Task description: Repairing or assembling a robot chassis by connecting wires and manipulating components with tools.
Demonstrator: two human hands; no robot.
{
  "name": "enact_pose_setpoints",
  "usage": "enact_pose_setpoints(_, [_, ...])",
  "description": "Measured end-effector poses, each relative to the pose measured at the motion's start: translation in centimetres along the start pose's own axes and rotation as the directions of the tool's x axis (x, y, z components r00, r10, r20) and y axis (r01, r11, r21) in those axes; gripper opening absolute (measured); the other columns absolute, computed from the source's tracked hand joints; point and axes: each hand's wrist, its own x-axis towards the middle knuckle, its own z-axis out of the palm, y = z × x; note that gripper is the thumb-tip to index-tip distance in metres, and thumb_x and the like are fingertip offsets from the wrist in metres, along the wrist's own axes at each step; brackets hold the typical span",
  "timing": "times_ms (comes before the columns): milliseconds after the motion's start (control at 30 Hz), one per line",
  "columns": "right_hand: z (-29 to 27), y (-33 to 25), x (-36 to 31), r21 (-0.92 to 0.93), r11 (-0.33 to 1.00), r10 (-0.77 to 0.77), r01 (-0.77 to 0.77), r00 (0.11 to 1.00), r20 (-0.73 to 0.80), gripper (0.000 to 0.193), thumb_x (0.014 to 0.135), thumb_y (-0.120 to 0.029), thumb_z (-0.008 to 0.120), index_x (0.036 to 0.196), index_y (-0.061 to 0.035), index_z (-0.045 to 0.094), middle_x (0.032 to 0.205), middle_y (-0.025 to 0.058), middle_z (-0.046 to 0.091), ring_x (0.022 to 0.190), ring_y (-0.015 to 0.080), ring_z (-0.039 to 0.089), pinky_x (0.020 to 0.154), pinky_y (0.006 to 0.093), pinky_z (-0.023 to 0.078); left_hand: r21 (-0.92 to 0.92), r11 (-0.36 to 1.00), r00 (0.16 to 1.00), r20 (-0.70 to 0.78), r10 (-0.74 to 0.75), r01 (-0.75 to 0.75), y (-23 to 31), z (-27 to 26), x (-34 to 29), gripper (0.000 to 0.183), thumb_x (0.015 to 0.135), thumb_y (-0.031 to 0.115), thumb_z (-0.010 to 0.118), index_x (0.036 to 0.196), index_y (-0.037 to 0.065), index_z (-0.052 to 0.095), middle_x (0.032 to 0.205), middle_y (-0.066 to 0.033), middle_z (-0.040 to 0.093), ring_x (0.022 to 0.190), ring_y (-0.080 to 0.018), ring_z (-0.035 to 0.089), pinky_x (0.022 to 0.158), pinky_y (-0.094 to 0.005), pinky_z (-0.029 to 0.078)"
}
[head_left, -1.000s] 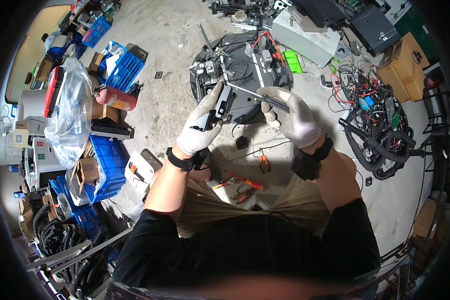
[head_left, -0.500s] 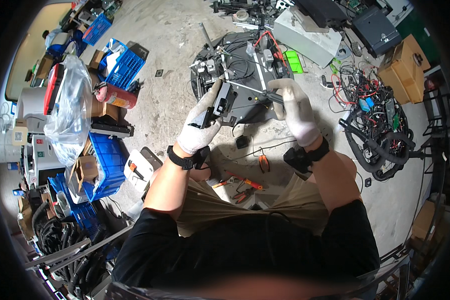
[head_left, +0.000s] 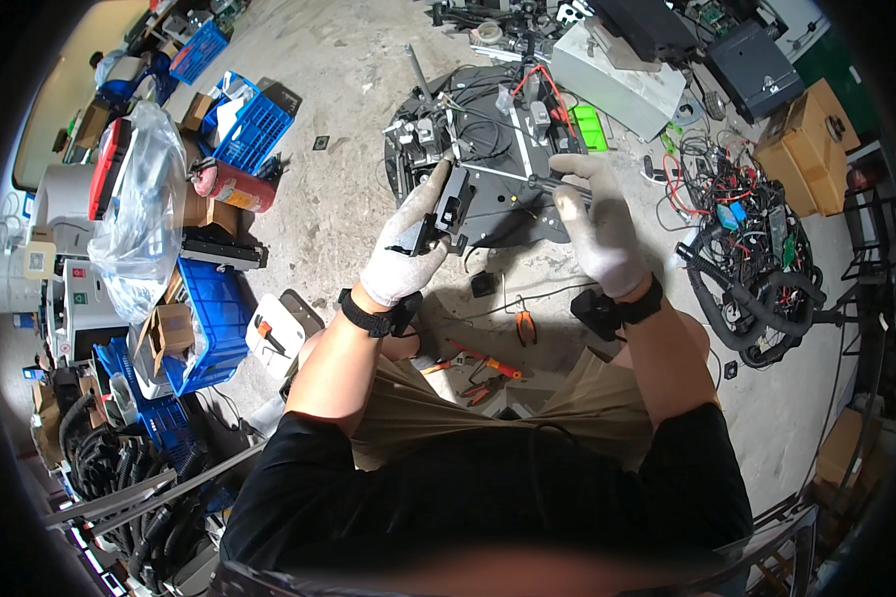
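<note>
Gripped in my gloved left hand [head_left: 405,251] is a black, angular part [head_left: 452,203] with cut-outs, its lower end lying across the palm. My gloved right hand [head_left: 603,227] has its thumb and fingers around the dark handle of a screwdriver [head_left: 500,175]. The fingers look loosely curled there. The screwdriver's long silver shaft points left, its tip near the upper end of the black part; whether they touch I cannot tell. Beyond both hands lies a round black base [head_left: 513,217] carrying metal parts and cables.
Orange-handled pliers [head_left: 526,326] and a red-and-yellow tool [head_left: 506,369] lie on the floor by my legs. Tangled cables [head_left: 757,239] spread at the right, near a grey metal box [head_left: 617,85]. Blue crates [head_left: 214,328] and a red extinguisher [head_left: 234,186] stand left.
My right hand has loosened and its fingers have spread somewhat around the screwdriver handle. My left hand keeps the black part in nearly the same place.
</note>
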Motion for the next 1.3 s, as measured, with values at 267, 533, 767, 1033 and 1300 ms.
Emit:
enact_pose_setpoints(267, [-0.4, -0.6, -0.5, 0.035, 0.975, 0.212, -0.219, 0.968, 0.134, 0.022, 0.102, -0.016, 0.047, 0.114, -0.0008, 0.058, 0.08, -0.0006, 0.052, 0.074, 0.009, 0.05, 0.07, 0.026, 0.043, -0.281, 0.956, 0.996, 0.046, -0.07, 0.081, 0.0, -0.4, 0.0, 0.089, 0.065, -0.012, 0.044, 0.152, -0.001, 0.027, 0.15, -0.0201, 0.04, 0.142, -0.0286, 0.035, 0.117, -0.035, 0.023])
enact_pose_setpoints(533, [-1.0, 0.5, -0.4, 0.033, 0.979, 0.196, -0.199, 0.977, 0.086, 0.023, 0.101, -0.013, 0.047, 0.118, -0.0004, 0.056, 0.079, -0.0006, 0.053, 0.072, 0.0083, 0.051, 0.068, 0.025, 0.044, -0.233, 0.972, 0.998, 0.051, -0.027, 0.038, 0.8, -0.4, 0.0, 0.089, 0.065, -0.014, 0.044, 0.152, -0.001, 0.028, 0.148, -0.0208, 0.041, 0.14, -0.0288, 0.037, 0.115, -0.0343, 0.026])
enact_pose_setpoints(767, [-1.5, -0.5, -0.6, 0.172, 0.915, 0.315, -0.364, 0.914, 0.257, 0.027, 0.1, -0.014, 0.046, 0.122, 0.0002, 0.055, 0.081, 0.0003, 0.052, 0.074, 0.0101, 0.05, 0.071, 0.0272, 0.043, -0.246, 0.967, 0.998, 0.027, -0.061, 0.066, 0.2, -0.4, -0.2, 0.088, 0.066, -0.014, 0.046, 0.151, -0.001, 0.029, 0.147, -0.0212, 0.042, 0.14, -0.03, 0.039, 0.115, -0.035, 0.028])
enact_pose_setpoints(1033, [-2.5, 0.0, -0.1, 0.202, 0.889, 0.344, -0.411, 0.89, 0.297, 0.029, 0.1, -0.014, 0.05, 0.125, 0.0007, 0.054, 0.079, -0.0005, 0.052, 0.073, 0.0092, 0.05, 0.069, 0.0257, 0.043, -0.256, 0.964, 0.997, 0.033, -0.067, 0.073, 0.9, -0.1, 0.1, 0.085, 0.069, -0.013, 0.048, 0.151, -0.002, 0.029, 0.145, -0.021, 0.044, 0.136, -0.0305, 0.043, 0.113, -0.0354, 0.031])
enact_pose_setpoints(1300, [-1.8, -0.1, -0.2, 0.062, 0.976, 0.196, -0.207, 0.968, 0.157, 0.029, 0.098, -0.01, 0.05, 0.124, 0.0008, 0.055, 0.092, 0.0041, 0.057, 0.082, 0.0113, 0.053, 0.077, 0.027, 0.044, -0.245, 0.968, 0.998, 0.009, -0.061, 0.062, 0.7, 0.1, 0.0, 0.083, 0.07, -0.015, 0.046, 0.151, -0.002, 0.029, 0.143, -0.0226, 0.046, 0.135, -0.031, 0.044, 0.113, -0.0349, 0.032])
